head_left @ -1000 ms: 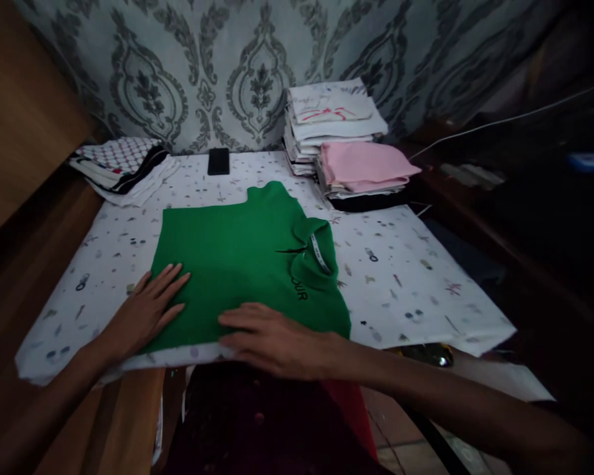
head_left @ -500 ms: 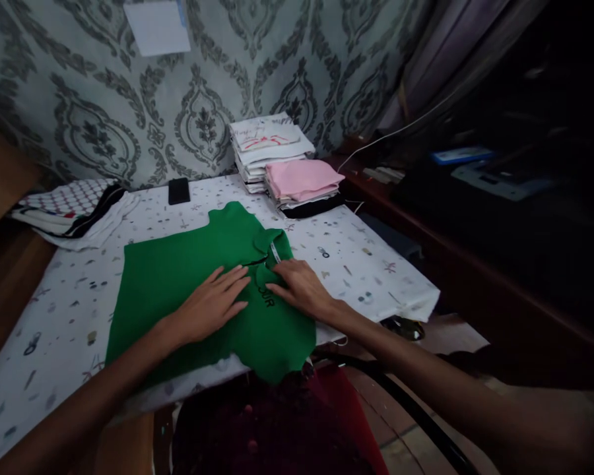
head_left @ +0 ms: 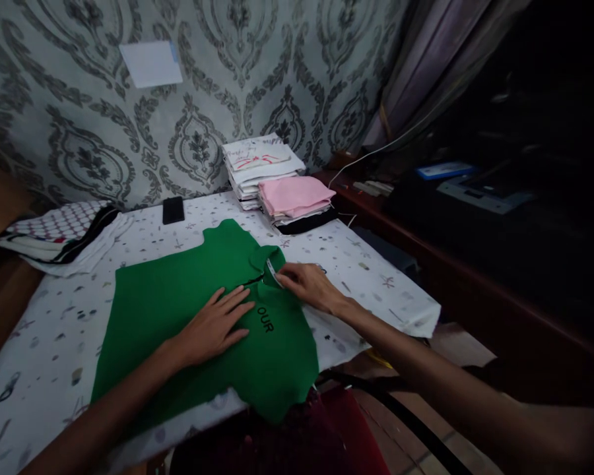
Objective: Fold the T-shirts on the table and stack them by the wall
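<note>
A green collared shirt (head_left: 163, 303) lies spread out on the table, its collar toward the right and black lettering on its chest. My left hand (head_left: 218, 328) rests flat on the shirt's front beside the dark neck opening, fingers spread. At the collar (head_left: 273, 256), my right hand (head_left: 307, 285) pinches the edge near the white label between thumb and fingers. The fingertips partly cover that edge.
A patterned white cloth covers the table (head_left: 376, 284). Toward the back stand a pile of folded white cloths (head_left: 257, 161) and a folded pink cloth (head_left: 297, 196). A black phone (head_left: 173, 210) lies left of them. A checked scarf (head_left: 64, 224) sits at the far left.
My right hand has moved from the shirt's chest lettering to the collar edge, uncovering the lettering. My left hand stays flat on the shirt. The view has tilted upward slightly.
</note>
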The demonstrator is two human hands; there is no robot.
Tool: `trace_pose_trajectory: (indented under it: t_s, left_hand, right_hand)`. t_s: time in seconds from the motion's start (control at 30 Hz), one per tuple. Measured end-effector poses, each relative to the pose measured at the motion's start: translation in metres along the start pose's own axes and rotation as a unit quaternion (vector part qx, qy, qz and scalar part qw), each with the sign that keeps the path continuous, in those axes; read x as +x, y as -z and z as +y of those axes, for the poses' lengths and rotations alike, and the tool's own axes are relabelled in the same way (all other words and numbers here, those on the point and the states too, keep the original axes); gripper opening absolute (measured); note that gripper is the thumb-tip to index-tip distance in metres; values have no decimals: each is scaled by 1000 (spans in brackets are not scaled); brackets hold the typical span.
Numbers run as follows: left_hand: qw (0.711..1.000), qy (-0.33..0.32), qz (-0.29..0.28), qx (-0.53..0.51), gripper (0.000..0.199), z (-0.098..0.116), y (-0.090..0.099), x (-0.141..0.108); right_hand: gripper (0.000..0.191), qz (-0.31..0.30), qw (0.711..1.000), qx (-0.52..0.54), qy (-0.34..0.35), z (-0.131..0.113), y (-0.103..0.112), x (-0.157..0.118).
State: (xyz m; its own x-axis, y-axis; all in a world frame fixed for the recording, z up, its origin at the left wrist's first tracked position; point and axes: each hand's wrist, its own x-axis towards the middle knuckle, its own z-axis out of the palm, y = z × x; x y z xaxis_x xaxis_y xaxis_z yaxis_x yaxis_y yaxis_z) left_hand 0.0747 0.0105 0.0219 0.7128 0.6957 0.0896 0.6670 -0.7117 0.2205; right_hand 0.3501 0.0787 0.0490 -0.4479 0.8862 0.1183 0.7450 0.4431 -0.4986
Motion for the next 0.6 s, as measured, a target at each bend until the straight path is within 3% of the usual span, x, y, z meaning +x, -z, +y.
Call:
trace_pose_trajectory:
  t_s: [0.13, 0.27, 0.43, 0.6]
  left_hand:
    - [990, 42, 71, -115, 32, 1, 23, 17]
    - [978, 61, 117, -163, 25, 6, 39, 57]
    - [997, 7, 38, -69, 30, 26, 30, 102]
    - [994, -103, -20, -21, 23, 34, 13, 109]
  right_hand:
    - [30, 64, 990, 26, -124, 23, 2, 30]
    - [34, 2, 980, -3, -197, 34, -2, 64]
    - [12, -22, 983, -6, -184, 27, -3, 89]
    - [15, 11, 985, 22, -170, 26, -3, 101]
